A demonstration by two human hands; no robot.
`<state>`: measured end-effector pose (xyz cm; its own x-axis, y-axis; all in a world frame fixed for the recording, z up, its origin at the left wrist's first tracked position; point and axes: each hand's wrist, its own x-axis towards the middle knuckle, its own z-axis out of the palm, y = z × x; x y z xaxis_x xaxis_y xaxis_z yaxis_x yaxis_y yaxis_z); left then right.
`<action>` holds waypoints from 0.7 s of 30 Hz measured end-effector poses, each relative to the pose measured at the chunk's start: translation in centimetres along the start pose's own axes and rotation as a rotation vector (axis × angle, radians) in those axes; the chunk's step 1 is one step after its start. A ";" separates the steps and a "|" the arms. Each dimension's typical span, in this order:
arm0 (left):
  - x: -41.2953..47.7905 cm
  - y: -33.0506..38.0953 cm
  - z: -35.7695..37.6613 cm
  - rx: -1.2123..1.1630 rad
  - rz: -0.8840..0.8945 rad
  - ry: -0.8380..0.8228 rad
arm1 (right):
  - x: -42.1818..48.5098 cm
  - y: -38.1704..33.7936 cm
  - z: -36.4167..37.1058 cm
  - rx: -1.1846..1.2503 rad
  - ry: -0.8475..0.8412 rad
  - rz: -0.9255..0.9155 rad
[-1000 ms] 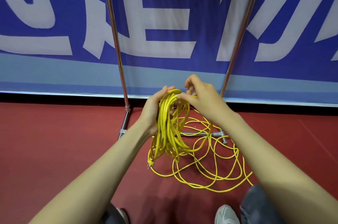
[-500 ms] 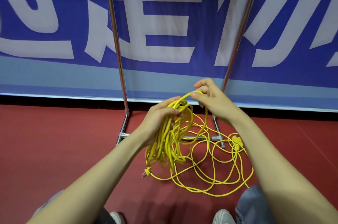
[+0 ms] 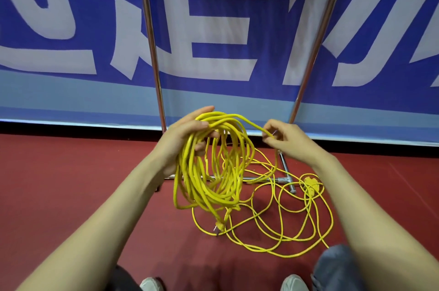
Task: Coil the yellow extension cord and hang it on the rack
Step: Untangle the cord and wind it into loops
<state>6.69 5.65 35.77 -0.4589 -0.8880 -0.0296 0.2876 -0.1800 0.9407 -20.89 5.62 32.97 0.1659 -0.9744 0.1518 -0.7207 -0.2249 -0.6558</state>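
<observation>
Drawn away from the left hand (image 3: 181,139), the right hand (image 3: 293,144) pinches one cord (image 3: 187,172) strand before the rack (image 3: 152,53). Left grip clamps the loops.

- Backed full-width by a blue banner (image 3: 213,72) with huge white characters.
- Turns to a pale blue band (image 3: 71,95) along the banner's lower part, edged by a thin light line.
- Leaves a dark strip (image 3: 71,128) between banner and ground.
- Floored in dull red floor (image 3: 59,183) covering, smooth, evenly lit, with soft shadows near the bottom edge.

Cord (image 3: 211,167) in front of rack (image 3: 152,53), loose loops on floor (image 3: 71,183).
</observation>
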 end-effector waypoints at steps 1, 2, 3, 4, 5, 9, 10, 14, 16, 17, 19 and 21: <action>-0.1 0.2 -0.5 0.003 0.005 0.004 | -0.2 0.5 -0.3 0.003 -0.015 0.021; -0.1 0.2 -0.8 0.002 0.005 0.008 | -0.3 0.7 -0.5 0.018 -0.044 0.037; -0.2 0.3 -1.1 -0.005 0.001 0.013 | -0.4 0.9 -0.6 0.049 -0.074 0.053; -0.3 0.3 -1.2 -0.013 -0.005 0.013 | -0.4 0.9 -0.6 0.114 -0.081 0.068; -0.4 0.4 -1.4 -0.016 -0.012 0.011 | -0.4 1.0 -0.4 0.194 -0.054 0.085; -0.6 0.9 -1.5 0.001 -0.024 -0.045 | 0.4 1.3 1.5 0.226 0.139 0.101; -0.6 1.0 -1.4 -0.020 -0.019 -0.067 | 0.7 1.3 2.0 0.169 0.126 0.089; -0.2 1.2 -1.3 -0.186 0.038 -0.170 | 0.9 2.9 4.6 0.007 -0.014 0.055; 0.1 1.4 -1.4 -0.276 0.077 -0.210 | 0.6 4.1 5.2 0.017 -0.045 0.109; 0.2 1.5 -1.4 -0.320 0.097 -0.219 | 0.6 4.6 5.3 0.065 -0.048 0.123; 0.5 1.7 -1.4 -0.397 0.136 -0.215 | 0.4 4.8 5.6 0.119 -0.039 0.129; 0.9 1.6 -1.3 -0.467 0.179 -0.208 | 0.1 4.8 5.9 0.125 -0.065 0.146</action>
<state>7.82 4.02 36.85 -0.5115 -0.8280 0.2296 0.6979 -0.2445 0.6732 -20.36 4.44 25.48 0.1117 -0.9937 0.0034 -0.6520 -0.0758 -0.7544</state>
